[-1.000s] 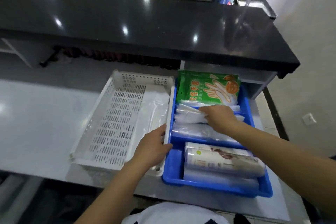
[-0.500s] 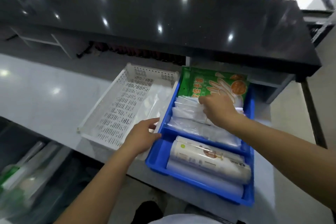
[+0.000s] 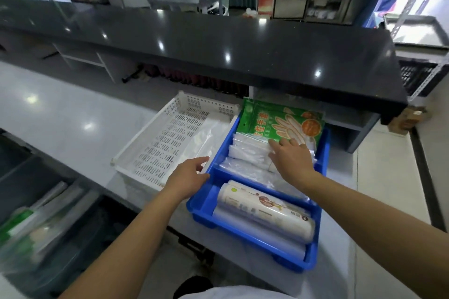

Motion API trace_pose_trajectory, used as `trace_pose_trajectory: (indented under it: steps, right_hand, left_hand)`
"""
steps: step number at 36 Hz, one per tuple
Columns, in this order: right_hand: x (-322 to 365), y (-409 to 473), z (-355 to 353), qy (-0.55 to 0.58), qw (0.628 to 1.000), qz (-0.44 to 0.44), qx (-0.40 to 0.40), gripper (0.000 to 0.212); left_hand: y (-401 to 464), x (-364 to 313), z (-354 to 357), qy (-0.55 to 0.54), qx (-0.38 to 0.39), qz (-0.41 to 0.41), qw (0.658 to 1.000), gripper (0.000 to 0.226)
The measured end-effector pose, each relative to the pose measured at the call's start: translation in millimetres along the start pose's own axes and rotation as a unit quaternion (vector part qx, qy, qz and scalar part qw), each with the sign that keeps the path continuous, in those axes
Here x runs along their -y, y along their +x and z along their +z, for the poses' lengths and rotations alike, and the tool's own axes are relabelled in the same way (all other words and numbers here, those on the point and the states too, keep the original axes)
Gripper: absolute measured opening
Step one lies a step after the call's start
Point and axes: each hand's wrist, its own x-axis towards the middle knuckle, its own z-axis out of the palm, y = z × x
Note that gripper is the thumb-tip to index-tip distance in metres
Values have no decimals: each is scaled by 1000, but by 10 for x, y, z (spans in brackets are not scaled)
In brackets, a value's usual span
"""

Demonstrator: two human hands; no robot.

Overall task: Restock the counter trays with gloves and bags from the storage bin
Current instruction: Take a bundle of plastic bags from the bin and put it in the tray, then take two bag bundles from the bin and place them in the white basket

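A blue tray (image 3: 255,233) and a white perforated tray (image 3: 155,153) sat side by side on the pale counter (image 3: 60,128), blue to the right. The right hand (image 3: 290,160), fingers straight and spread, pressed on the clear bag packs (image 3: 247,153) in the blue tray's far compartment, just near of the green glove packet (image 3: 279,120) standing against the far wall. The left hand (image 3: 187,177), fingers relaxed, rested at the two trays' adjoining rims. Film rolls (image 3: 264,211) lay in the near compartment.
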Motion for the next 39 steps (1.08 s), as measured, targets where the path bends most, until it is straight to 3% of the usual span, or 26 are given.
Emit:
trace_pose_trajectory:
  steps: [5,10,18,24,30,39]
  right_hand:
    - [5,-52,-133,24,1000,-2,16,52]
    - [126,-77,-354,55,998,-19,13,56]
    - [1133,148,-921,161,970,-182,33,59]
    - [2236,240,-1090,255,922,-289,43,60]
    - [3132,175,-1008,319,881,-341,78,61]
    - [4127,-233,-713,388,843,-343,145,53]
  left_hand:
    - [-96,16,25,36,-16,11,999,57]
    - [-217,21,-72,1,-51,30,998,63]
    - [-693,196,-761,-12,-115,40,993,89]
    - [-1323,672,-1295,-23,-230,-32,972,93]
    - [-1882,1137,-1524,-21,-317,-110,942,83]
    - [-2277,1957,-1658,-96,-330,-209,916,74]
